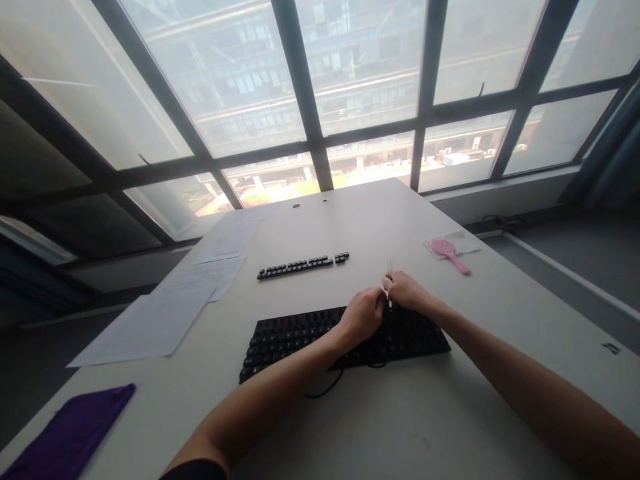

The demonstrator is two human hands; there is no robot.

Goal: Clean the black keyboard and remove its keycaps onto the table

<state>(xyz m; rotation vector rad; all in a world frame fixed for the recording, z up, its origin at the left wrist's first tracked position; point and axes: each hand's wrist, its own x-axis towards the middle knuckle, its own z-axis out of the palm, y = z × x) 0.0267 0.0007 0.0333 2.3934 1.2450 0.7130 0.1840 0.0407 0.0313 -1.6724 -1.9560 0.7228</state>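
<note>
A black keyboard (280, 339) lies on the white table in front of me, its cable (327, 390) curling out at the near side. Over its right half, my right hand (404, 291) pinches a wire keycap puller (390, 265), whose thin prongs point up and away. My left hand (364, 313) is closed right beside it, fingertips almost meeting the right hand's; what they grip is hidden. A small dark piece shows between the hands, too small to name. Beyond the keyboard, loose black keycaps (295, 267) stand lined up in rows.
White paper sheets (143, 327) cover the table's left side. A purple cloth (73, 433) lies at the near left. On the right are a pink hairbrush (450, 255) on a clear wrapper and a small black object (611, 348). Windows rise behind the table's far edge (367, 183).
</note>
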